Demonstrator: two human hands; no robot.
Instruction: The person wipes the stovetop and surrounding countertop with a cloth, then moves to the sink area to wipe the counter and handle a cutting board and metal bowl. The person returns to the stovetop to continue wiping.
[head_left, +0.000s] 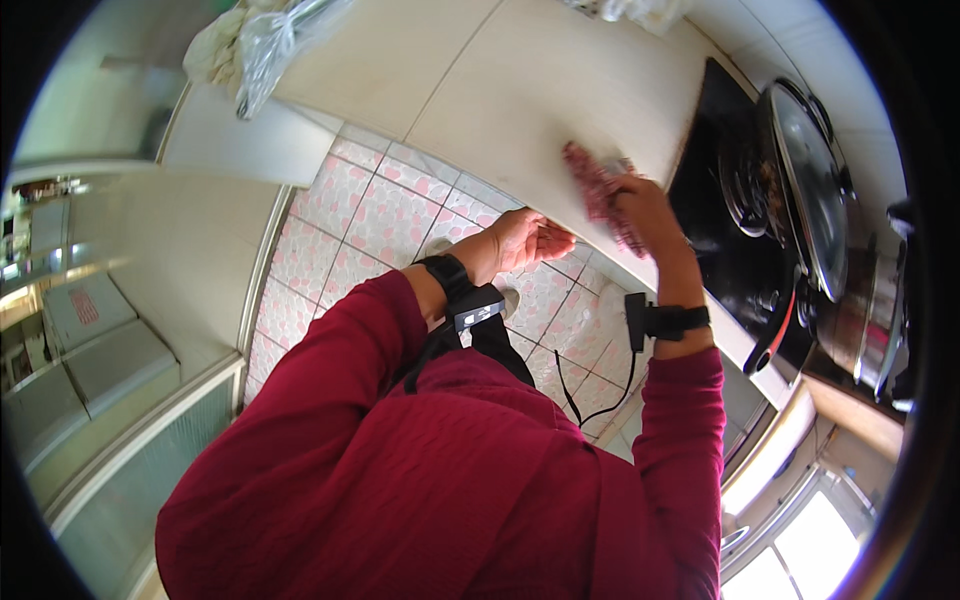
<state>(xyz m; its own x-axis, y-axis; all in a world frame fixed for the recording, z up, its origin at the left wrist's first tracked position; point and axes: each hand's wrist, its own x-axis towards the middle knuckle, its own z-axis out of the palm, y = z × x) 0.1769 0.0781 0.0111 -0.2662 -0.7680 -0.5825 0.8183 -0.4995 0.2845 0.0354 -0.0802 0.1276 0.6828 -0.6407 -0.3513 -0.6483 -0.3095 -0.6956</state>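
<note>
My right hand (646, 214) holds a crumpled red-and-white cloth (596, 184) against the pale countertop (517, 112), near its front edge and left of the black stovetop (701, 180). The cloth is partly blurred, and the hand covers some of it. Just below the counter's front edge is my left hand (534, 240), palm turned up, fingers slightly curled, with nothing in it. Whether its fingertips touch the edge I cannot tell. Both wrists wear black straps with small black devices.
A wide pan with a glass lid (810, 187) stands on the stovetop, its red-and-black handle (776, 334) reaching over the front edge. Knotted plastic bags (274, 45) lie at the counter's far left. Below is a pink-and-white tiled floor (337, 217). A sliding door frame (262, 277) stands at left.
</note>
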